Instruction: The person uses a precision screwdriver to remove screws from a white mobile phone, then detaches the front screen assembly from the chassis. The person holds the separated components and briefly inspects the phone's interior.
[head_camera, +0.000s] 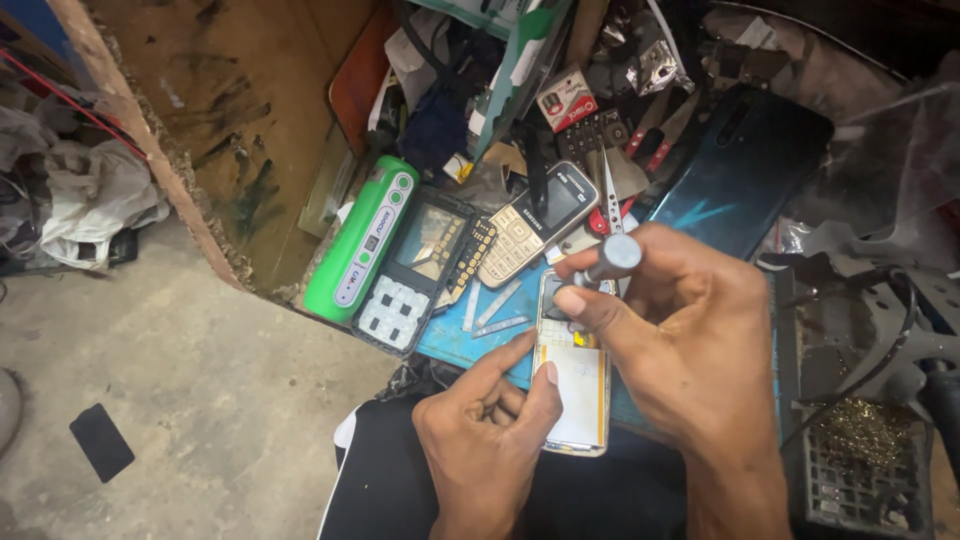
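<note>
A dark smartphone (740, 170) lies at the back of the cluttered worktop (455, 335), a green box-shaped device (362, 240) on its left edge. Nearer, the left hand (490, 430) grips an opened keypad phone (573, 385), while the right hand (680, 330) pinches a screwdriver (610, 258) upright over it.

A stained wooden board (235, 120) stands over a dusty grey concrete floor (180, 400) beside a cluttered workbench (455, 340).

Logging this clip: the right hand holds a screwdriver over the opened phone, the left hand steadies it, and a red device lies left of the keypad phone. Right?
Not quite: the device is green, not red, as the head view shows. The rest stands: right hand holds the screwdriver over the opened phone, left hand steadying it.
</note>
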